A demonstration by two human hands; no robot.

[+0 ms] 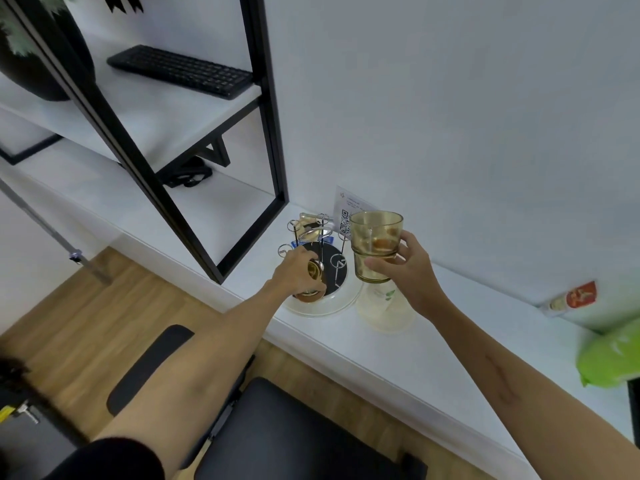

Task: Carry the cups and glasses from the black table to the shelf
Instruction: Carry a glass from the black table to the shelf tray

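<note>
Two amber glasses are in hand above the white shelf [398, 348]. The right hand [403, 268] grips an upright amber tumbler [375, 245] by its lower half, thumb across the front and fingers curled round the far side, holding it in the air over a pale plastic cup [384, 308] that stands on the shelf. The left hand [296, 271] is curled round a smaller amber glass [313, 280], tilted on its side so its rim faces the camera, low over a wire cup rack [317, 237] whose black round base sits in a clear tray [332, 306]. Behind the rack a card with a QR code [348, 211] leans on the wall. Further left, a black-framed unit [266, 109] carries a black keyboard [180, 71] and a dark plant pot [45, 64]. A green bag [609, 355] lies at the right end of the shelf. A black chair seat [287, 434] shows below.
</note>
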